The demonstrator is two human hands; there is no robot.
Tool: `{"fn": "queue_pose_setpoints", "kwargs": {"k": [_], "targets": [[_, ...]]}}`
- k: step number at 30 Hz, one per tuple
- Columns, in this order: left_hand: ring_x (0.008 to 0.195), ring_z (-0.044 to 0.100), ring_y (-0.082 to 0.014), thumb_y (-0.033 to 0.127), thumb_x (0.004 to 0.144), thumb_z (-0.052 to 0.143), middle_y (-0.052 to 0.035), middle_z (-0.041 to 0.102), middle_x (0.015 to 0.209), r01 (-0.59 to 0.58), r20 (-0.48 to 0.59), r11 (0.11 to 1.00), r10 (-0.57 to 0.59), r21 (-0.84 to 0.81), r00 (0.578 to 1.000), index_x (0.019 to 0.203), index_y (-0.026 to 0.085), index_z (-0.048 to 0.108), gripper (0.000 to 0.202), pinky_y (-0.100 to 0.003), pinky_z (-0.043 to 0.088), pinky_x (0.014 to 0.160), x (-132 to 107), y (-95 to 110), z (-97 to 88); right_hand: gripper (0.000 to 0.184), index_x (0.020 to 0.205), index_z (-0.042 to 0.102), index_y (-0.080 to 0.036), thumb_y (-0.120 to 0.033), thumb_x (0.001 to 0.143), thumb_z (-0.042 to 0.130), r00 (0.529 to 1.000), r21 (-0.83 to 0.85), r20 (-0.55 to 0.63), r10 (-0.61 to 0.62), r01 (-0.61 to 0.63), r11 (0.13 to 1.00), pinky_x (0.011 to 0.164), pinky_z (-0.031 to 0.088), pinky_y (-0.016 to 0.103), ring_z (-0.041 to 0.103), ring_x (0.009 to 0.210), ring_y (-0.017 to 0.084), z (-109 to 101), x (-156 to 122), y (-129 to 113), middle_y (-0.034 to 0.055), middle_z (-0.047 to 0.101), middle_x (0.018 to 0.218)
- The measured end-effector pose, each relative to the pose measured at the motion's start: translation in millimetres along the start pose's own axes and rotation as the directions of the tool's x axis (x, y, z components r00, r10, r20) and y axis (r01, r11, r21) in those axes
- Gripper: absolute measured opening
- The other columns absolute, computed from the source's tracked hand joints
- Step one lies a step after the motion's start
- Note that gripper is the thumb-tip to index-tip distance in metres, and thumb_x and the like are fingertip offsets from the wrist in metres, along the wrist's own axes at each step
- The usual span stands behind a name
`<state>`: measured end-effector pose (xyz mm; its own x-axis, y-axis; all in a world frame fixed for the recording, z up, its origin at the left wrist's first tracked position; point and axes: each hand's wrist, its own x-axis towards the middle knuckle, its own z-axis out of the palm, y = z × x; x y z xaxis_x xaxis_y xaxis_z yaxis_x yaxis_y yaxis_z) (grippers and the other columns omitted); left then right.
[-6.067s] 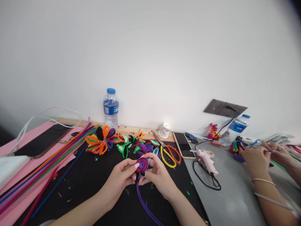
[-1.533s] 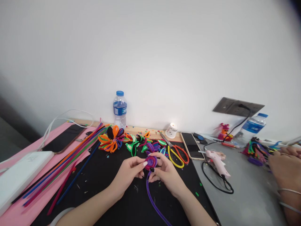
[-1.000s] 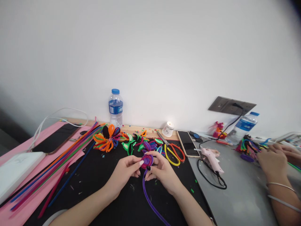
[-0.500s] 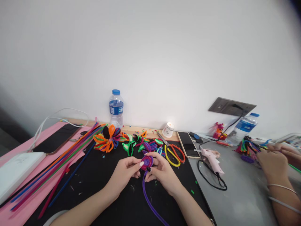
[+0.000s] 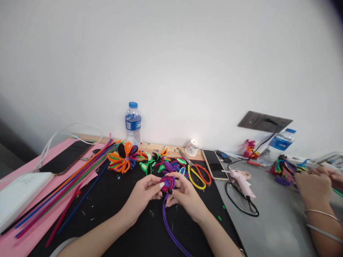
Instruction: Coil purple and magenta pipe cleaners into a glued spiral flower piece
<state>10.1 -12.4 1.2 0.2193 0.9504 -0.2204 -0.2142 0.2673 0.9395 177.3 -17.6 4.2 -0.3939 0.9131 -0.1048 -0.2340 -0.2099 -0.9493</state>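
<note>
"Over the middle of the black mat (image 5: 144, 239), what do our hands hold in the head view?"

"We have a purple-and-magenta coil (image 5: 168, 183) between them. Our left hand (image 5: 146, 192) pinches its left side, thumb on the face. Our right hand (image 5: 184, 192) has a narrow grip on the other side, forefinger along the top, thumb at the lower right."

"And below the coil?"

"A fuzzy purple strip (image 5: 167, 226) runs down beside our right thumb and curves toward the mat's near edge."

"What lies along the far edge?"

"We see an orange-petalled flower (image 5: 124, 159) on the left, green looped pieces (image 5: 147, 166) next, then scissors (image 5: 192, 164) near the right corner. A white cup (image 5: 192, 148) stands just behind those, and a blue-capped bottle (image 5: 133, 125) stands upright behind the flower."

"And around the sides?"

"By the left edge, long fuzzy stems (image 5: 76, 182) slant over pink paper (image 5: 60, 146). At the far right corner we find a pale-rimmed phone (image 5: 214, 164); beyond the right edge, a pink glue gun (image 5: 242, 184) lies on the grey table (image 5: 281, 221). Farther right is a co-worker's hand (image 5: 314, 185); we cannot tell what it holds."
</note>
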Motion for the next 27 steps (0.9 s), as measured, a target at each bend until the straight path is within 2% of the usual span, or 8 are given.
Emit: {"fn": "queue_pose_setpoints", "kwargs": {"k": [6, 11, 15, 20, 22, 24, 27], "targets": [[0.058, 0.059, -0.0092, 0.028, 0.07, 0.07, 0.0006, 0.064, 0.075, -0.018, 0.035, 0.999, 0.02, -0.042, 0.999, 0.096, 0.016, 0.054, 0.032, -0.022, 0.05, 0.059, 4, -5, -2.7, 0.044, 0.115, 0.051, -0.023, -0.019, 0.074, 0.066, 0.999, -0.031, 0.034, -0.015, 0.016, 0.999, 0.055, 0.053, 0.024, 0.063, 0.056, 0.01, 0, 0, 2, -0.001, 0.059, 0.085], [0.059, 0.06, -0.0099, 0.028, 0.072, 0.067, 0.0017, 0.062, 0.076, -0.071, 0.029, 0.997, 0.072, -0.02, 0.997, 0.1, 0.018, 0.051, 0.034, -0.024, 0.051, 0.061, 7, -8, -5.0, 0.051, 0.121, 0.047, -0.024, -0.022, 0.074, 0.066, 0.998, -0.097, -0.046, -0.042, 0.037, 0.995, 0.043, 0.041, 0.018, 0.052, 0.047, 0.006, -3, 2, 2, -0.0046, 0.053, 0.076], [0.063, 0.061, -0.0113, 0.03, 0.071, 0.067, 0.0026, 0.059, 0.077, -0.071, -0.043, 0.997, 0.07, -0.019, 0.997, 0.106, 0.02, 0.05, 0.039, -0.027, 0.053, 0.067, 4, -1, -3.5, 0.042, 0.111, 0.052, -0.021, -0.023, 0.072, 0.067, 0.992, -0.168, -0.115, -0.056, 0.036, 0.985, 0.038, 0.029, 0.017, 0.039, 0.045, 0.004, -7, 3, 2, -0.0052, 0.052, 0.073], [0.069, 0.061, -0.0123, 0.032, 0.073, 0.063, 0.0002, 0.058, 0.085, -0.05, -0.044, 0.999, 0.049, -0.014, 0.998, 0.109, 0.021, 0.051, 0.04, -0.029, 0.054, 0.071, -1, 6, -0.1, 0.025, 0.099, 0.059, -0.019, -0.025, 0.075, 0.064, 0.985, -0.223, -0.152, -0.086, 0.051, 0.973, 0.041, 0.028, 0.018, 0.038, 0.044, 0.005, -7, 2, 1, -0.0044, 0.053, 0.069], [0.068, 0.062, -0.0126, 0.032, 0.073, 0.063, -0.0006, 0.058, 0.087, -0.038, -0.023, 0.999, 0.038, 0.004, 0.999, 0.11, 0.021, 0.052, 0.04, -0.028, 0.053, 0.069, -1, 6, 0.4, 0.022, 0.096, 0.061, -0.019, -0.025, 0.075, 0.064, 0.984, -0.226, -0.152, -0.09, 0.054, 0.973, 0.042, 0.029, 0.019, 0.039, 0.045, 0.006, -6, 2, 0, -0.0038, 0.054, 0.069], [0.064, 0.06, -0.0119, 0.033, 0.073, 0.062, -0.0003, 0.058, 0.084, -0.035, 0.004, 0.999, 0.035, 0.038, 0.999, 0.11, 0.021, 0.053, 0.04, -0.025, 0.052, 0.061, -1, 4, 0.1, 0.021, 0.094, 0.062, -0.019, -0.025, 0.074, 0.065, 0.983, -0.229, -0.157, -0.093, 0.056, 0.972, 0.044, 0.029, 0.02, 0.041, 0.047, 0.007, -6, 2, 0, -0.0033, 0.055, 0.068], [0.053, 0.054, -0.0086, 0.032, 0.072, 0.062, 0.0004, 0.059, 0.08, -0.055, 0.039, 0.994, 0.052, 0.099, 0.998, 0.109, 0.02, 0.054, 0.039, -0.019, 0.042, 0.046, 1, 1, -1.4, 0.019, 0.092, 0.063, -0.019, -0.024, 0.074, 0.065, 0.983, -0.237, -0.157, -0.099, 0.06, 0.97, 0.048, 0.032, 0.02, 0.047, 0.053, 0.01, -7, 2, 0, -0.0022, 0.058, 0.069]]}}
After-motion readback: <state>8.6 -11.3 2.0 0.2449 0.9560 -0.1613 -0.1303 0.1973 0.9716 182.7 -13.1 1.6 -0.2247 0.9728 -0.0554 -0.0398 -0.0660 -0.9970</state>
